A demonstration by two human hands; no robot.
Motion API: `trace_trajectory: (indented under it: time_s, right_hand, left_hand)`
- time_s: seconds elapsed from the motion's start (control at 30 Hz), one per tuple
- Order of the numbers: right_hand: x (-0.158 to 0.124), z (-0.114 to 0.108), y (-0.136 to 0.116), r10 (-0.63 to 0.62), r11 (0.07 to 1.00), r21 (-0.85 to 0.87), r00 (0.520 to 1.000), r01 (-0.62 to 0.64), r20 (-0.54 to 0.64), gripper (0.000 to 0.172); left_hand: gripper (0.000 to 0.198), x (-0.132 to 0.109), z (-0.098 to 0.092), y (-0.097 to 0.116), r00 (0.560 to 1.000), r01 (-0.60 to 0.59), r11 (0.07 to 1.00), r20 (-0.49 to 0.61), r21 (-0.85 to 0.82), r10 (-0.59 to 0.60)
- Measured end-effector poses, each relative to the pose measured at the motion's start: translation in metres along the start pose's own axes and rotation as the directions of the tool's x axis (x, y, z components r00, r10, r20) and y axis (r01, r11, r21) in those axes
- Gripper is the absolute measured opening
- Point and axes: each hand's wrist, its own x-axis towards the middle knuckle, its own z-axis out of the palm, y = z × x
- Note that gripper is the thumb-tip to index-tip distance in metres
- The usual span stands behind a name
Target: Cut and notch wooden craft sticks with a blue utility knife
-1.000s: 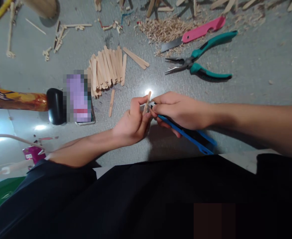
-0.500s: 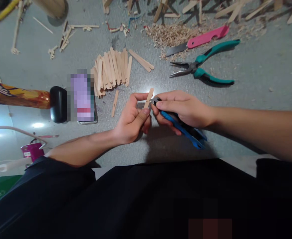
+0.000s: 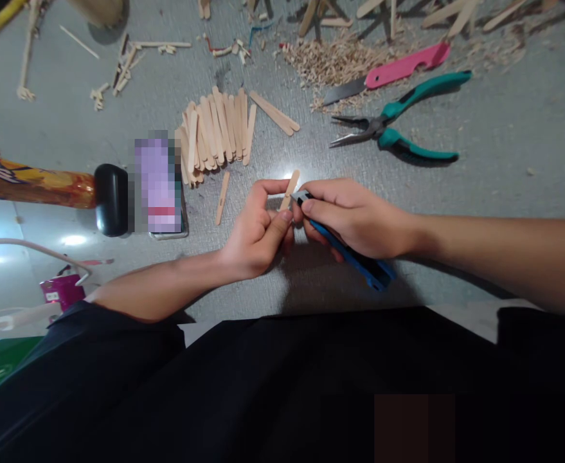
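My left hand (image 3: 260, 231) pinches a wooden popsicle stick (image 3: 290, 186) upright between thumb and fingers, and a small notch shows at its middle. Closed around blue-handled cutting pliers (image 3: 349, 251), my right hand (image 3: 354, 212) keeps their metal jaws at the stick's right edge. Whether the jaws bite into the wood I cannot tell. A single popsicle stick (image 3: 222, 198) with a dark mark lies left of my left hand. Behind it is a pile of popsicle sticks (image 3: 215, 128), with two loose sticks (image 3: 275, 114) to its right.
Teal-handled needle-nose pliers (image 3: 383, 125) lie spread at the right, below a pink-handled knife (image 3: 402, 67) and a heap of wood chips (image 3: 330, 64). On the left are a blurred phone (image 3: 169, 235) and a yellow-brown bottle with a black cap (image 3: 111, 199). Stick structures stand along the back.
The pliers' handles have come closer together in my right hand. Both hands stay almost in place around the stick; the view has shifted slightly.
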Motion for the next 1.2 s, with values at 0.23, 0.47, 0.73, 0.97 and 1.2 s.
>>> trace_trajectory:
  time_s: [0.23,0.47,0.73,0.97,1.2]
  right_hand:
    - [-0.009,0.001,-0.007,-0.056,0.845,-0.534,0.993,-0.008,-0.104,0.04]
    - [-0.013,0.001,-0.012,0.178,0.879,-0.44,0.982,-0.186,-0.059,0.035]
    - [-0.012,-0.004,0.012,-0.159,0.861,-0.501,0.982,0.087,-0.103,0.038]
    - [-0.006,-0.007,0.003,0.059,0.991,-0.124,0.996,-0.05,0.07,0.05]
    - [0.002,-0.012,-0.006,0.075,0.996,0.04,0.987,-0.082,0.145,0.036]
  left_hand:
    - [0.042,-0.009,-0.004,0.0,1.0,-0.02,0.952,0.0,0.304,0.021]
    - [0.054,-0.015,-0.003,0.016,0.983,0.172,0.752,-0.057,0.636,-0.177]
    - [0.042,-0.011,-0.008,0.008,0.998,0.046,0.8,0.001,0.599,-0.059]
    - [0.049,-0.014,-0.013,-0.006,1.0,0.014,0.902,-0.004,0.433,-0.013]
    - [0.049,-0.007,-0.008,-0.005,0.999,0.035,0.985,0.022,0.172,-0.039]
